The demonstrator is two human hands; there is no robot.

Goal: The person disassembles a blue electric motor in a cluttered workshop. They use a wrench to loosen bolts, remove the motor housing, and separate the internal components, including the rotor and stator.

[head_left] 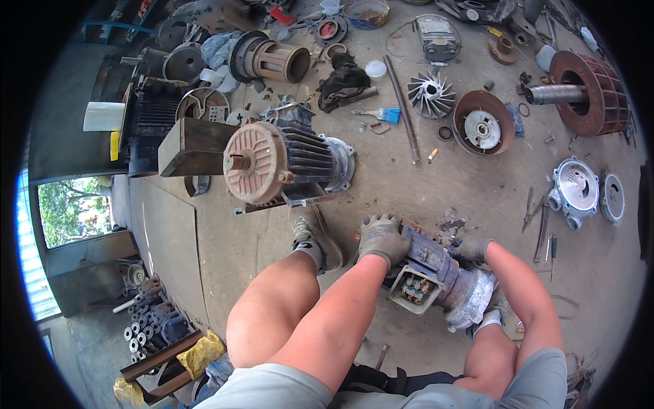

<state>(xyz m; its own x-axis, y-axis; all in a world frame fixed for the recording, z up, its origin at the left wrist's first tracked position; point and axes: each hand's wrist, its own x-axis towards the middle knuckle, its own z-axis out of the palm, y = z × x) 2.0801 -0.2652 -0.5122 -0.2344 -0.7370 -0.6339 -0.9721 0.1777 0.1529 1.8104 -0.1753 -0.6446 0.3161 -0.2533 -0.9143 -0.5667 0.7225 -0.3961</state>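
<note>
A blue electric motor (429,262) lies on the floor between my feet. Its terminal box (414,290) is uncovered, showing terminals and wiring inside. A silvery end housing (471,300) sits at its near right end. My left hand (383,238), in a grey work glove, grips the motor's far left side with its fingers bent over the edge. On the opposite side my gloved right hand (472,247) is closed against the motor body, its fingertips partly hidden. Farther off to the left stands a larger motor (286,163) with a rusty end cover and a short shaft.
Ahead on the floor are a blue-bristled paintbrush (387,114), a long metal rod (402,109), a finned fan (431,94) and a rusty round housing (482,123). At right lie silvery covers (576,187), a screwdriver (553,252) and a rusty caged rotor (593,93).
</note>
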